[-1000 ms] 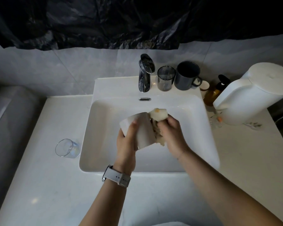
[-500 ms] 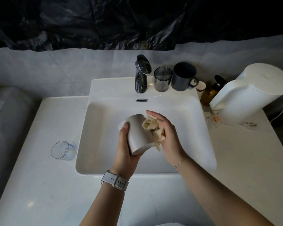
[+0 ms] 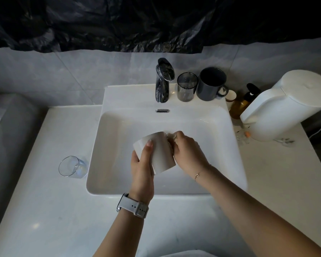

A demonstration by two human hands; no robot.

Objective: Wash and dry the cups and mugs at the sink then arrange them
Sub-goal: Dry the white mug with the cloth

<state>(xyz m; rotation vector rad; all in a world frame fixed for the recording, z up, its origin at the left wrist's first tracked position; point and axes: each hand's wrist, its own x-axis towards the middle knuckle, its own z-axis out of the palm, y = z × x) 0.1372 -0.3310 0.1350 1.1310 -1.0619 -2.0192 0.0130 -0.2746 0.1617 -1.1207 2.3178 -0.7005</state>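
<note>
Mug in hand: a white mug (image 3: 158, 153) is held tilted above the sink (image 3: 230, 145) basin, its mouth turned away toward the right hand.
Left hand: the left hand (image 3: 142, 170) grasps the mug's side, thumb laid across the wall; a pale watch (image 3: 132, 205) sits on the wrist.
Right hand: the right hand (image 3: 188, 152) is curled at the mug's mouth round what appears to be a beige cloth (image 3: 171, 137), mostly hidden by the fingers.
Behind the basin: a chrome tap (image 3: 163, 80) stands at the sink's back ledge, with a smoky glass tumbler (image 3: 186, 87) just beside it and a dark mug (image 3: 210, 84) next to that, both upright.
Left counter: a clear glass (image 3: 71, 166) lies on its side on the white countertop (image 3: 44, 210), near the sink's left edge.
Right counter: an amber pump bottle (image 3: 243, 102) and a white kettle (image 3: 289, 106) stand close together.
</note>
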